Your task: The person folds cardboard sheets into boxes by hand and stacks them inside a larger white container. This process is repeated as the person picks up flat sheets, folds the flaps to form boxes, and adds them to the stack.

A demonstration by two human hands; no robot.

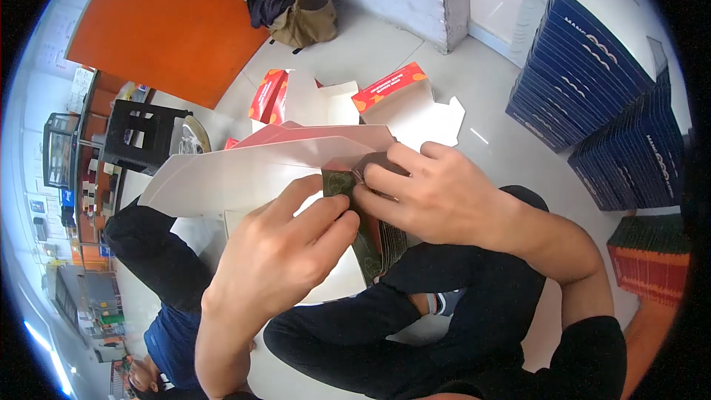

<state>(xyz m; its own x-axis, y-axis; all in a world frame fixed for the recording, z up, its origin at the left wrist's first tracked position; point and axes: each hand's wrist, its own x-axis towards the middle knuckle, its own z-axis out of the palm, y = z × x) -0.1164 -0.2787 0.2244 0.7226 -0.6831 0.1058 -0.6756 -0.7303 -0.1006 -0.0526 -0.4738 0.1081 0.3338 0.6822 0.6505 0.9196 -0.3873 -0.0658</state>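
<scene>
A partly folded cardboard box (252, 178), white inside with a long flap standing up, is in front of me above my crossed legs. My left hand (285, 244) has its fingers curled against the dark green printed end panel (363, 252) of the box. At the corner of that panel, my right hand (444, 192) pinches the cardboard edge, its fingertips close to those of my left hand. The exact fold between the fingers is partly hidden. Beneath my right hand shows a stack of dark flat cartons (392, 243).
Open red-and-white boxes (389, 89) lie on the floor ahead. Tall stacks of blue cartons (585, 67) and a green-and-red stack (652, 259) stand at right. A black stool (141, 133), an orange panel (170, 22) and a bag (304, 11) are farther off. Another person (174, 344) is at lower left.
</scene>
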